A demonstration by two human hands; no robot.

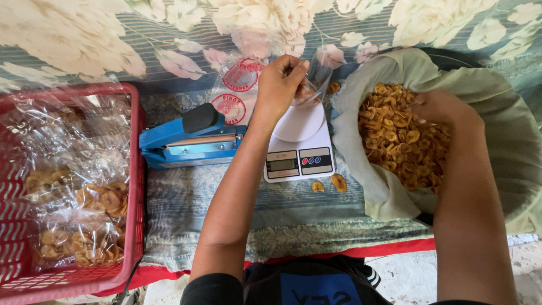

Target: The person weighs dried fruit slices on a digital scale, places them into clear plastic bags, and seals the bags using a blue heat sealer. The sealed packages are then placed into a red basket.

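The clear plastic bag (pixel 316 76) is thin and see-through; it stands over the white scale (pixel 299 144), at about 12 o'clock from the screen; the left hand (pixel 279 85) reaches up with a bent wrist and pinches the bag's edge shut-fingered; the right hand (pixel 440 107) dips down, curled over golden chips (pixel 395 141) in the cloth-lined bowl (pixel 508 141), at 3 o'clock from the scale.

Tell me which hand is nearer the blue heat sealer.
Left. The left hand holds a clear bag over the scale, just right of the blue heat sealer; the right hand is in the chips, farther right.
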